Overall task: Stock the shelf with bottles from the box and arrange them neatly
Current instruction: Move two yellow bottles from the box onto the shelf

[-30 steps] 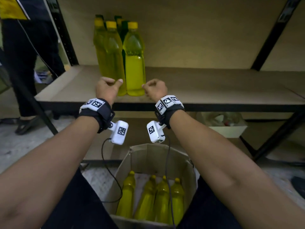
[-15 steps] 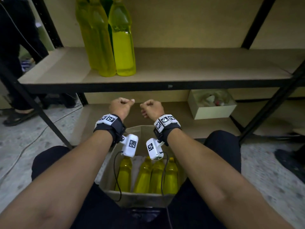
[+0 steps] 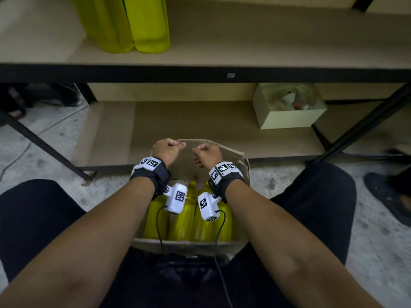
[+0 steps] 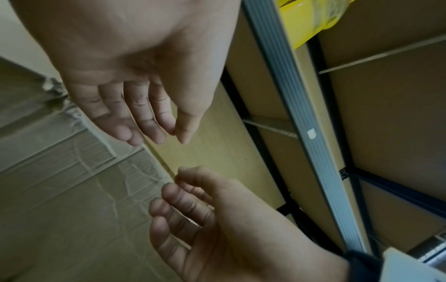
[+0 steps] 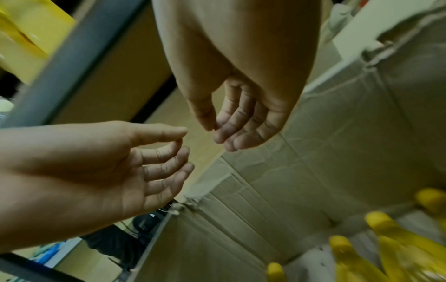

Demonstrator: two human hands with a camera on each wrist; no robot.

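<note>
Several yellow bottles (image 3: pixel 184 223) stand in an open cardboard box (image 3: pixel 233 152) on the floor between my knees; their yellow caps (image 5: pixel 376 219) show in the right wrist view. More yellow bottles (image 3: pixel 146 23) stand at the left of the upper shelf (image 3: pixel 244 45). My left hand (image 3: pixel 168 150) and right hand (image 3: pixel 206 153) hover side by side over the box's far rim, a small gap between them. Both wrist views show the left hand (image 4: pixel 156 133) and the right hand (image 5: pixel 224 133) with loosely curled fingers and nothing in them.
A lower shelf board (image 3: pixel 200 125) lies just behind the box, with a small white box of odds and ends (image 3: pixel 287 107) at its right. Black slanted frame legs (image 3: pixel 44 147) (image 3: pixel 360 125) flank the space. Someone's sandalled foot (image 3: pixel 391 196) is on the floor at right.
Both hands came down from the upper shelf's front edge to just over the box. My view has tilted down, so the shelf bottles now sit at the top edge.
</note>
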